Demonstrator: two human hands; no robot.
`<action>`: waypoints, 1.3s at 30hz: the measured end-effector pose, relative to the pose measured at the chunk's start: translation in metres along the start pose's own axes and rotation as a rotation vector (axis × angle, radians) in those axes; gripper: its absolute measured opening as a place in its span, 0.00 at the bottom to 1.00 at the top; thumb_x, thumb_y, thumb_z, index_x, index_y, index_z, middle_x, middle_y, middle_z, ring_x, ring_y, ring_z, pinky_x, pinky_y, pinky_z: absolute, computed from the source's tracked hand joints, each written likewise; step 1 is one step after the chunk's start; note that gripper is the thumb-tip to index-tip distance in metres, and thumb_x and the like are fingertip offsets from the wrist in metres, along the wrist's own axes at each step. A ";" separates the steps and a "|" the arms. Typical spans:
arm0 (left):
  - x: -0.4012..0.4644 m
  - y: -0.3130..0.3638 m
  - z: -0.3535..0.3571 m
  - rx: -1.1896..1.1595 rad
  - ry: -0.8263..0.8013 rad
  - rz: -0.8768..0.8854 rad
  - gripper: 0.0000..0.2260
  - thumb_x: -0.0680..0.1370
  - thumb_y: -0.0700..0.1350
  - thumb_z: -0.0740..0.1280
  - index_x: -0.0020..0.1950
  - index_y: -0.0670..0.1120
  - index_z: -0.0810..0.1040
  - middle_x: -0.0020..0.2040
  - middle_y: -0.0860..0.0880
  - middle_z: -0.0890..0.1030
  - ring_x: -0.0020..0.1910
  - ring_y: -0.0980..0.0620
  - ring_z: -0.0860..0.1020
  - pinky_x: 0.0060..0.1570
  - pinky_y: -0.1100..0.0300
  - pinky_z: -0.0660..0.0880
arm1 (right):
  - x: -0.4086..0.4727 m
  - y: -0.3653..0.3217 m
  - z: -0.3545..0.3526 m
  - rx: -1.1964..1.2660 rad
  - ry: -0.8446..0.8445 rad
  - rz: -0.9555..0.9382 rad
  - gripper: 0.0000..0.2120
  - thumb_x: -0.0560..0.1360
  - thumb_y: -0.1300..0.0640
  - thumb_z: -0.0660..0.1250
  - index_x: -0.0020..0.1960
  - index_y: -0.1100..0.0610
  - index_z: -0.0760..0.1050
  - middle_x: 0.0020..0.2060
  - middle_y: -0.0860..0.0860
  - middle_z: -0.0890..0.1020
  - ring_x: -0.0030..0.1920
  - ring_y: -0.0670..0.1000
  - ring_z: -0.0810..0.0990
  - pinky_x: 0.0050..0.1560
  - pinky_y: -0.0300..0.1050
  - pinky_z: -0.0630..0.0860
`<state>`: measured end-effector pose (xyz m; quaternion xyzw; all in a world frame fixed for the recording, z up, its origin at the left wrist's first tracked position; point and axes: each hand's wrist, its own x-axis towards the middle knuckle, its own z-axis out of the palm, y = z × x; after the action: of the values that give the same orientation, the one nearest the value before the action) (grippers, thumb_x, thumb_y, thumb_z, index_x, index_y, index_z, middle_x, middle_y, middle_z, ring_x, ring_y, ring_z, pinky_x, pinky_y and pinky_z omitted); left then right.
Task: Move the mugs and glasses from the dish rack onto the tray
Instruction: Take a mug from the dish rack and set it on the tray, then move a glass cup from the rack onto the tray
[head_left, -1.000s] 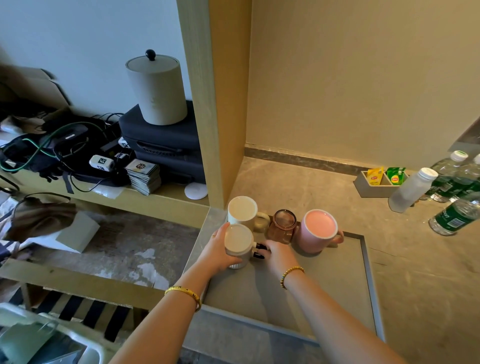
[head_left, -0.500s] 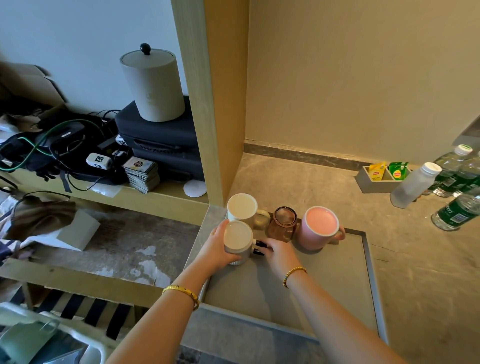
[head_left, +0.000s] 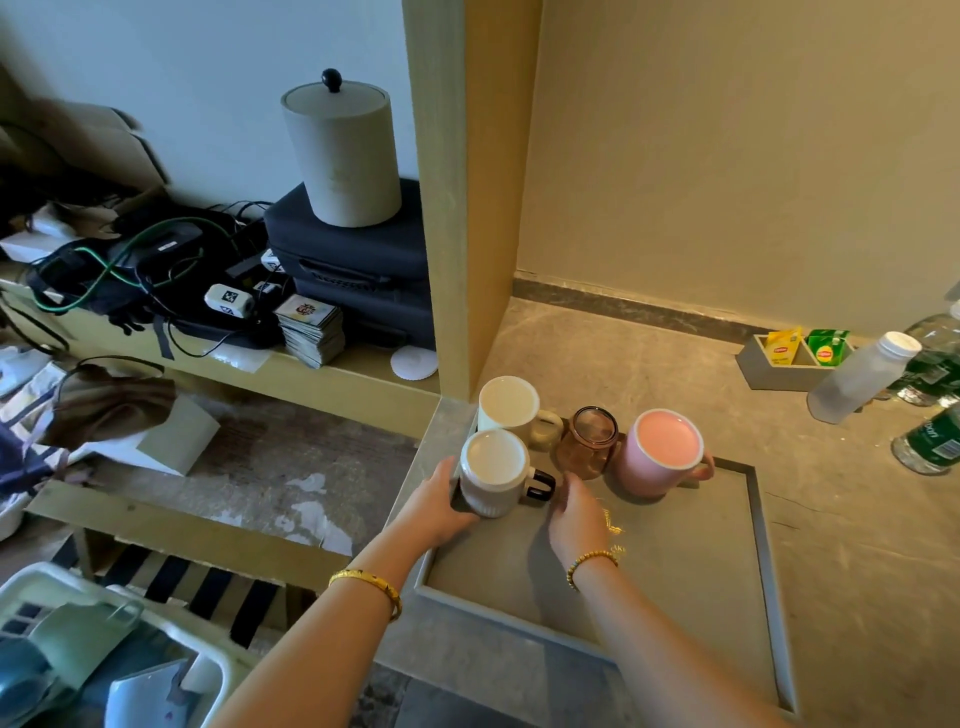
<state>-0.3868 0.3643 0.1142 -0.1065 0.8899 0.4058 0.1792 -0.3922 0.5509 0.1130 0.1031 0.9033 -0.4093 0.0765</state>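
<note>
A grey tray (head_left: 770, 582) lies on the stone counter. Along its far edge stand a cream mug (head_left: 508, 408), an amber glass (head_left: 591, 442) and a pink mug (head_left: 658, 460). A white ribbed mug with a black handle (head_left: 493, 474) stands in the tray's far left corner. My left hand (head_left: 435, 506) grips its left side. My right hand (head_left: 577, 512) rests on the tray just right of the handle, fingers relaxed and holding nothing. The white dish rack (head_left: 210, 662) at the bottom left holds a green mug (head_left: 78, 644) and other crockery.
A wooden partition (head_left: 467, 208) rises just behind the tray's far left corner. Water bottles (head_left: 862, 376) and a small box of tea bags (head_left: 789, 358) sit at the right. A cluttered shelf with cables and a black case (head_left: 358, 270) lies to the left.
My right hand has come off the black handle and drawn back slightly to the right. My left hand still holds the white ribbed mug in the same spot.
</note>
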 end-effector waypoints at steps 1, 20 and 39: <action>-0.001 -0.003 -0.002 0.025 0.011 -0.034 0.36 0.72 0.49 0.72 0.74 0.51 0.57 0.68 0.47 0.71 0.66 0.47 0.70 0.59 0.55 0.69 | -0.004 -0.006 0.002 0.006 0.083 -0.043 0.21 0.73 0.71 0.59 0.65 0.59 0.68 0.60 0.58 0.75 0.62 0.58 0.73 0.61 0.47 0.69; -0.155 -0.222 -0.170 -0.317 0.542 -0.284 0.13 0.79 0.45 0.60 0.63 0.49 0.73 0.58 0.51 0.78 0.53 0.56 0.76 0.49 0.62 0.70 | -0.158 -0.177 0.244 -0.164 -0.309 -0.677 0.19 0.71 0.72 0.56 0.60 0.62 0.71 0.60 0.56 0.71 0.63 0.54 0.68 0.61 0.35 0.61; -0.263 -0.473 -0.201 -0.401 0.526 -0.883 0.26 0.79 0.47 0.61 0.75 0.48 0.57 0.72 0.46 0.67 0.64 0.46 0.72 0.58 0.55 0.72 | -0.252 -0.241 0.478 -0.652 -1.135 -0.721 0.22 0.80 0.57 0.55 0.73 0.54 0.55 0.71 0.52 0.59 0.65 0.54 0.69 0.61 0.46 0.68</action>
<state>-0.0348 -0.0829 0.0192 -0.5996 0.6805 0.4133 0.0802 -0.1831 0.0041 0.0315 -0.4544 0.7782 -0.1109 0.4190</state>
